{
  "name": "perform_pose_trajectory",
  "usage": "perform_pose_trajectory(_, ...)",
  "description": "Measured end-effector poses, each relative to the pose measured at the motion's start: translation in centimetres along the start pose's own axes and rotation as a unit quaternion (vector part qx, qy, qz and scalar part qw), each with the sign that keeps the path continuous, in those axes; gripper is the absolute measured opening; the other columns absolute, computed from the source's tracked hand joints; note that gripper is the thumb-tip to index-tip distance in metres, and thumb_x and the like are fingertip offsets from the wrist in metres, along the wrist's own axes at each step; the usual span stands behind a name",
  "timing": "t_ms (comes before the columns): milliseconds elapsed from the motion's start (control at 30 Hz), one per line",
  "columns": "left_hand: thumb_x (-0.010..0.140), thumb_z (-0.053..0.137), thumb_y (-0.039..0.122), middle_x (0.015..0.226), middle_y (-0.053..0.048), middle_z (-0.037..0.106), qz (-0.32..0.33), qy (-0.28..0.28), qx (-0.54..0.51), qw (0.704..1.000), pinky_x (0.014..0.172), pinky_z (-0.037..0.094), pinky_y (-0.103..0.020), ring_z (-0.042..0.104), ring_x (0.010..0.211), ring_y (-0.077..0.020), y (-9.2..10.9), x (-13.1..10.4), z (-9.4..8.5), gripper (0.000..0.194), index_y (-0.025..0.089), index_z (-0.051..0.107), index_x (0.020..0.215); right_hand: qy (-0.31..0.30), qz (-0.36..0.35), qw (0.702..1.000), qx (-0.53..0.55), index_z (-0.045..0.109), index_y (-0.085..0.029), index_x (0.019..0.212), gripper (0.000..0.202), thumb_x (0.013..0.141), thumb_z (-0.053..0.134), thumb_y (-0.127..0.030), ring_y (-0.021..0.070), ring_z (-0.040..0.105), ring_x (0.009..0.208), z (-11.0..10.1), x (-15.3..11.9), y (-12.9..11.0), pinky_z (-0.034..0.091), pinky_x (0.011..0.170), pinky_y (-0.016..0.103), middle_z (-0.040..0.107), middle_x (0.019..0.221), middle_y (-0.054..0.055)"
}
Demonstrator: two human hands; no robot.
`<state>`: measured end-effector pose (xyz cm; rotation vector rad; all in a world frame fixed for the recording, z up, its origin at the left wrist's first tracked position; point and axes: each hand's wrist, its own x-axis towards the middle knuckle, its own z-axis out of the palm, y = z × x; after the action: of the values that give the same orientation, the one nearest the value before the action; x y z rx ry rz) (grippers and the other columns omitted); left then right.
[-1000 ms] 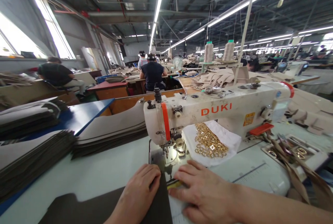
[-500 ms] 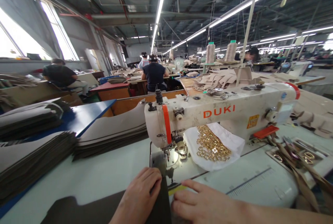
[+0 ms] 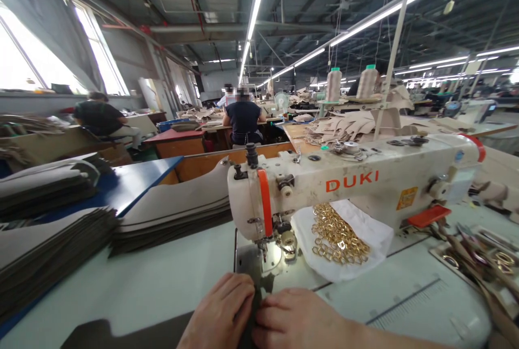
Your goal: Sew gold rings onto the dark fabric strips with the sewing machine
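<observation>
A dark flat piece (image 3: 133, 333) lies on the pale sewing table, and a narrow part of it runs up toward the needle area of the white sewing machine (image 3: 348, 181). My left hand (image 3: 223, 311) is closed on the dark piece just in front of the machine's presser foot, fingers curled, thumb at its right edge. Beside it, almost touching, my right hand (image 3: 298, 316) has its fingers bent together at the same piece's right edge. The fingertips of my right hand are partly hidden.
Stacks of cut pieces (image 3: 170, 203) lie at the left. Gold rings (image 3: 340, 241) sit on a white cloth (image 3: 381, 230) under the machine arm. A tray (image 3: 441, 254) with rings and straps is at the right. Other people (image 3: 244, 119) sit farther back.
My right hand has moved left, up to my left hand, and its outstretched fingers have drawn in. The yellow strip near it is no longer visible. The view has shifted slightly.
</observation>
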<state>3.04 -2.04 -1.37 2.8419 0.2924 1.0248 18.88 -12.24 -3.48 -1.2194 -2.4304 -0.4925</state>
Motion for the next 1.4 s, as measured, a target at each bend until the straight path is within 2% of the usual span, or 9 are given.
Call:
perform_pose_trajectory(233, 0.092, 0.042, 0.012, 0.077, 0.002, 0.069, 0.011, 0.011, -0.001, 1.000, 0.069, 0.056, -0.021, 0.067, 0.072, -0.0129, 0.2, 0.5, 0.0, 0.021, 0.023, 0.058, 0.083, 0.002, 0.001, 1.000, 0.013, 0.062, -0.020, 0.086, 0.017, 0.095, 0.052, -0.031, 0.0139, 0.059, 0.077, 0.2, -0.1, 0.1, 0.046, 0.061, 0.026, 0.070, 0.085, -0.002)
perform_pose_trajectory(467, 0.093, 0.039, 0.013, 0.078, 0.002, 0.068, 0.020, 0.013, 0.006, 1.000, 0.069, 0.057, -0.022, 0.067, 0.072, -0.0129, 0.3, 0.5, 0.0, 0.022, 0.023, 0.057, 0.084, 0.035, -0.003, 0.999, 0.007, 0.061, -0.018, 0.085, 0.018, 0.092, 0.055, -0.034, 0.0146, 0.059, 0.073, 0.6, -0.1, -0.1, 0.046, 0.058, 0.026, 0.068, 0.081, -0.002)
perform_pose_trajectory(633, 0.093, 0.040, 0.013, 0.078, 0.002, 0.068, 0.013, 0.011, 0.003, 1.000, 0.069, 0.057, -0.023, 0.067, 0.072, -0.0132, 0.3, 0.7, 0.1, 0.022, 0.023, 0.057, 0.083, -0.003, 0.000, 1.000, 0.013, 0.062, -0.018, 0.089, 0.022, 0.093, 0.053, -0.037, 0.0156, 0.060, 0.078, 0.1, -0.1, 0.0, 0.048, 0.063, 0.027, 0.069, 0.085, -0.001)
perform_pose_trajectory(767, 0.092, 0.039, 0.012, 0.075, 0.002, 0.068, 0.012, 0.014, 0.009, 1.000, 0.065, 0.058, -0.024, 0.066, 0.068, -0.0138, 0.5, 0.8, 0.0, 0.024, 0.023, 0.057, 0.081, -0.034, 0.040, 0.998, 0.024, 0.064, -0.014, 0.095, 0.026, 0.088, 0.059, -0.039, 0.0192, 0.061, 0.083, -0.7, 0.0, 0.0, 0.051, 0.070, 0.029, 0.070, 0.092, 0.005)
perform_pose_trajectory(867, 0.091, 0.038, 0.010, 0.073, 0.001, 0.067, 0.004, 0.006, 0.021, 1.000, 0.063, 0.058, -0.026, 0.066, 0.066, -0.0151, 0.7, 0.9, -0.1, 0.025, 0.023, 0.057, 0.080, -0.044, 0.087, 0.994, 0.042, 0.065, -0.010, 0.100, 0.028, 0.084, 0.063, -0.034, 0.0227, 0.061, 0.090, -1.4, 0.2, -0.1, 0.051, 0.080, 0.032, 0.068, 0.101, 0.011)
perform_pose_trajectory(1000, 0.089, 0.040, 0.009, 0.074, 0.001, 0.067, -0.010, -0.004, 0.020, 1.000, 0.064, 0.059, -0.027, 0.066, 0.068, -0.0161, 0.9, 0.8, -0.2, 0.024, 0.022, 0.057, 0.080, -0.047, 0.106, 0.991, 0.066, 0.065, -0.007, 0.106, 0.033, 0.082, 0.063, -0.029, 0.0245, 0.060, 0.096, -1.8, 0.3, -0.1, 0.049, 0.088, 0.033, 0.067, 0.106, 0.013)
perform_pose_trajectory(1233, 0.086, 0.047, 0.007, 0.087, 0.000, 0.071, -0.003, -0.014, 0.011, 1.000, 0.075, 0.059, -0.025, 0.069, 0.080, -0.0148, 0.7, -0.1, -0.5, 0.022, 0.023, 0.060, 0.092, -0.037, 0.114, 0.992, 0.046, 0.066, -0.010, 0.101, 0.026, 0.084, 0.063, -0.030, 0.0231, 0.060, 0.094, -2.0, 0.4, -0.5, 0.048, 0.086, 0.032, 0.069, 0.104, 0.011)
perform_pose_trajectory(1400, 0.087, 0.044, 0.007, 0.084, 0.000, 0.072, 0.003, -0.001, 0.016, 1.000, 0.073, 0.060, -0.025, 0.070, 0.077, -0.0149, 0.5, 0.2, -0.2, 0.023, 0.022, 0.061, 0.090, -0.054, 0.081, 0.995, 0.001, 0.065, -0.012, 0.096, 0.014, 0.089, 0.058, -0.022, 0.0216, 0.058, 0.093, -2.9, 0.7, 0.0, 0.046, 0.087, 0.033, 0.067, 0.097, 0.008)
